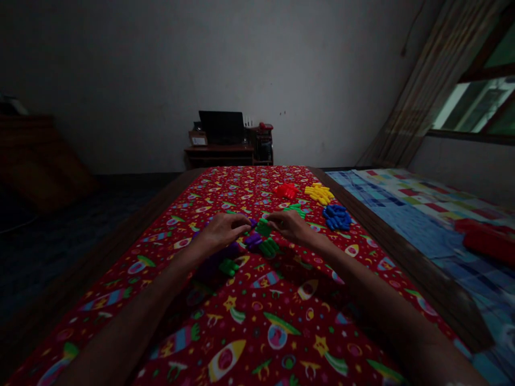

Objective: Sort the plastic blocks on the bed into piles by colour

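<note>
Both my hands meet over the middle of a table covered with a red rocket-print cloth (257,321). My left hand (223,230) and my right hand (292,225) have their fingers pinched together on a small green plastic piece (263,228) between them. Under and beside the hands lie loose purple pieces (252,240) and green pieces (269,248), with one more green piece (228,267) nearer me. Further back right lie sorted heaps: red pieces (286,191), yellow pieces (319,193), blue pieces (337,217) and green ones (296,210).
A bed with a blue patchwork sheet (422,214) runs along the table's right edge, with a red object (488,241) on it. A low desk with a dark screen (221,127) stands at the far wall. A curtained window (475,104) is at the right.
</note>
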Action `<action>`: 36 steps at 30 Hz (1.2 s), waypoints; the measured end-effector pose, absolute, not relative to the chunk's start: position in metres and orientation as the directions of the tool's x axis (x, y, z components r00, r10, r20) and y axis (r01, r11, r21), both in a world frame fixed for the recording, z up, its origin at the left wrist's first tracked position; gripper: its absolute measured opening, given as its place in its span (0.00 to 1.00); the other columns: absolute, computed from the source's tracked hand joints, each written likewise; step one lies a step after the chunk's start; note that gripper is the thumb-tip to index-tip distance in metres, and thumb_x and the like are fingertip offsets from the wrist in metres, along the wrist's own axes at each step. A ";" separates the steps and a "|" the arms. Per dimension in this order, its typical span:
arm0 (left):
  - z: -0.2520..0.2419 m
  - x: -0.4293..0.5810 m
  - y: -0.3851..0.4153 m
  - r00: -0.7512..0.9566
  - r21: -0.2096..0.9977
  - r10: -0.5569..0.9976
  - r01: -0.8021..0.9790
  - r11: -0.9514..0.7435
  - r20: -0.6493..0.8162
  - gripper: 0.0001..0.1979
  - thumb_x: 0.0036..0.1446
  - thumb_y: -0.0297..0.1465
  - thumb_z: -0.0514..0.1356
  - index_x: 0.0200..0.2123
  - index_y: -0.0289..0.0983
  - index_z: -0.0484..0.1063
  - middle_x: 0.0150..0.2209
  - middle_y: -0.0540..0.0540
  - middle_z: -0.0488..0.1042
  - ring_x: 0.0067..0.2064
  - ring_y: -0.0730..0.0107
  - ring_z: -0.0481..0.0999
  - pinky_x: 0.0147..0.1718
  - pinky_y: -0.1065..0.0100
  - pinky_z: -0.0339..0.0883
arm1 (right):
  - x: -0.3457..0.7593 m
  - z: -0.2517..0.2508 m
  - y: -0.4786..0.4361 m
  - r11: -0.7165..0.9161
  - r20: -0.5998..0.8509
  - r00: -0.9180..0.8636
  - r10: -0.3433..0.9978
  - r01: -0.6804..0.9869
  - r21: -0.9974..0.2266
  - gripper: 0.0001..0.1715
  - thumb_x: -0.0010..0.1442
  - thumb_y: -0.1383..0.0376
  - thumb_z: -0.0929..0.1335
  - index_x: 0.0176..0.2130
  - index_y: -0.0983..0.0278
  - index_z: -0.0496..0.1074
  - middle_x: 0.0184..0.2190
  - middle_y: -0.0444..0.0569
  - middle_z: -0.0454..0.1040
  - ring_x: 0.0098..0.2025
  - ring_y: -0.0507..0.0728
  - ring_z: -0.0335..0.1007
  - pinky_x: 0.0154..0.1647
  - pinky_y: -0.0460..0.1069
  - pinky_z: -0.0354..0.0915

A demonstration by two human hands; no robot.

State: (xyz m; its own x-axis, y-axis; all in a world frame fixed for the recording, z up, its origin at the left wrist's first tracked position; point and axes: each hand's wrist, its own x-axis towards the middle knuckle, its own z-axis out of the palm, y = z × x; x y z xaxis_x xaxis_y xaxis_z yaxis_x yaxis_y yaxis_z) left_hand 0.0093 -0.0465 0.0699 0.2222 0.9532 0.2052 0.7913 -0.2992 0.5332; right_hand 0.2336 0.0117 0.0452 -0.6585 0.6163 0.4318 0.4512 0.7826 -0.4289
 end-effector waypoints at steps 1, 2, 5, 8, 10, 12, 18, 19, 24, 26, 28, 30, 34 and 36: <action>0.069 0.004 -0.044 0.222 0.506 0.955 0.811 -0.294 0.199 0.16 0.53 0.41 0.55 0.37 0.39 0.78 0.35 0.49 0.81 0.35 0.65 0.77 0.34 0.70 0.68 | 0.240 0.043 0.022 0.746 0.458 -0.590 0.665 0.499 -0.440 0.13 0.60 0.66 0.64 0.33 0.68 0.77 0.23 0.45 0.72 0.24 0.48 0.61 0.27 0.43 0.52; 0.068 -0.001 -0.042 0.230 0.475 0.956 0.831 -0.290 0.181 0.17 0.53 0.41 0.55 0.38 0.39 0.78 0.35 0.48 0.81 0.35 0.64 0.77 0.34 0.70 0.68 | 0.247 0.039 0.032 0.701 0.481 -0.510 0.713 0.544 -0.461 0.13 0.60 0.66 0.64 0.32 0.68 0.77 0.24 0.46 0.73 0.25 0.49 0.63 0.28 0.44 0.53; 0.066 -0.010 -0.040 0.312 0.404 0.947 0.858 -0.318 0.083 0.17 0.54 0.40 0.55 0.40 0.39 0.77 0.35 0.47 0.80 0.35 0.64 0.77 0.34 0.70 0.67 | 0.272 0.028 0.061 0.549 0.504 -0.273 0.819 0.626 -0.554 0.14 0.60 0.65 0.64 0.34 0.68 0.78 0.29 0.49 0.77 0.30 0.53 0.69 0.32 0.45 0.59; 0.063 -0.007 -0.044 0.413 0.348 0.911 0.853 -0.390 0.010 0.15 0.54 0.38 0.55 0.40 0.40 0.77 0.37 0.48 0.79 0.38 0.64 0.77 0.36 0.71 0.66 | 0.295 0.016 0.078 0.411 0.508 -0.084 0.857 0.706 -0.576 0.14 0.60 0.66 0.64 0.39 0.67 0.77 0.36 0.52 0.79 0.35 0.56 0.72 0.39 0.47 0.63; 0.063 0.000 -0.050 0.460 0.296 0.888 0.852 -0.432 -0.030 0.14 0.54 0.37 0.56 0.40 0.41 0.76 0.38 0.48 0.78 0.40 0.64 0.77 0.38 0.71 0.66 | 0.305 0.010 0.082 0.338 0.515 -0.022 0.857 0.778 -0.529 0.15 0.60 0.67 0.64 0.43 0.67 0.76 0.39 0.55 0.79 0.39 0.57 0.73 0.42 0.48 0.63; 0.065 0.007 -0.058 0.483 0.239 0.872 0.859 -0.454 -0.079 0.13 0.53 0.35 0.58 0.41 0.41 0.75 0.40 0.48 0.78 0.41 0.64 0.76 0.38 0.70 0.65 | 0.309 0.007 0.082 0.302 0.483 -0.053 0.874 0.838 -0.455 0.16 0.60 0.69 0.63 0.44 0.68 0.76 0.40 0.56 0.79 0.40 0.57 0.73 0.42 0.48 0.63; 0.073 0.019 -0.079 0.338 0.014 0.901 0.937 -0.348 -0.273 0.12 0.48 0.28 0.60 0.38 0.40 0.75 0.37 0.46 0.77 0.39 0.61 0.76 0.34 0.68 0.65 | 0.304 0.008 0.070 0.331 0.369 -0.208 0.906 0.891 -0.310 0.17 0.63 0.66 0.60 0.42 0.66 0.77 0.38 0.55 0.79 0.39 0.57 0.73 0.37 0.46 0.59; 0.074 0.020 -0.081 0.315 -0.019 0.908 0.943 -0.332 -0.278 0.12 0.47 0.27 0.61 0.38 0.40 0.75 0.37 0.45 0.77 0.40 0.59 0.76 0.34 0.68 0.65 | 0.303 0.010 0.069 0.321 0.371 -0.203 0.906 0.901 -0.291 0.18 0.64 0.65 0.60 0.43 0.65 0.77 0.39 0.55 0.79 0.39 0.57 0.73 0.36 0.46 0.59; 0.075 0.027 -0.086 0.260 -0.079 0.916 0.952 -0.296 -0.306 0.16 0.46 0.27 0.61 0.41 0.42 0.75 0.40 0.44 0.78 0.42 0.57 0.77 0.34 0.67 0.65 | 0.302 0.020 0.066 0.267 0.383 -0.168 0.908 0.938 -0.221 0.19 0.64 0.64 0.59 0.41 0.65 0.77 0.37 0.55 0.79 0.37 0.57 0.72 0.33 0.47 0.56; 0.074 0.027 -0.084 0.254 -0.081 0.918 0.953 -0.291 -0.304 0.14 0.47 0.27 0.61 0.40 0.42 0.76 0.38 0.44 0.78 0.40 0.58 0.77 0.32 0.68 0.64 | 0.301 0.026 0.065 0.294 0.405 -0.186 0.895 0.930 -0.222 0.19 0.64 0.65 0.59 0.41 0.65 0.77 0.37 0.55 0.79 0.37 0.57 0.72 0.33 0.47 0.55; 0.070 0.022 -0.078 0.274 -0.027 0.912 0.955 -0.296 -0.305 0.10 0.46 0.28 0.61 0.35 0.41 0.77 0.34 0.46 0.78 0.37 0.61 0.77 0.31 0.69 0.64 | 0.297 0.032 0.062 0.348 0.426 -0.230 0.875 0.910 -0.224 0.18 0.63 0.66 0.59 0.41 0.66 0.77 0.36 0.55 0.79 0.35 0.56 0.71 0.32 0.47 0.55; 0.066 0.013 -0.067 0.332 0.116 0.894 0.943 -0.311 -0.301 0.07 0.45 0.30 0.63 0.31 0.41 0.77 0.31 0.49 0.78 0.34 0.64 0.76 0.30 0.71 0.63 | 0.288 0.038 0.056 0.436 0.437 -0.306 0.846 0.869 -0.235 0.16 0.61 0.68 0.60 0.38 0.66 0.77 0.32 0.54 0.78 0.31 0.55 0.69 0.31 0.47 0.53; 0.061 -0.005 -0.045 0.335 0.488 0.933 0.841 -0.233 -0.133 0.08 0.46 0.37 0.63 0.28 0.39 0.77 0.25 0.52 0.76 0.28 0.68 0.75 0.27 0.72 0.64 | 0.256 0.047 0.030 0.688 0.433 -0.538 0.723 0.619 -0.379 0.16 0.61 0.66 0.61 0.33 0.67 0.76 0.24 0.48 0.72 0.25 0.51 0.61 0.28 0.45 0.50; 0.060 -0.006 -0.039 0.203 0.662 0.979 0.735 -0.146 -0.010 0.12 0.47 0.40 0.61 0.29 0.38 0.76 0.24 0.51 0.76 0.25 0.69 0.74 0.24 0.71 0.65 | 0.237 0.046 0.013 0.738 0.391 -0.645 0.657 0.442 -0.511 0.19 0.63 0.62 0.60 0.32 0.68 0.76 0.23 0.45 0.69 0.24 0.49 0.58 0.27 0.44 0.49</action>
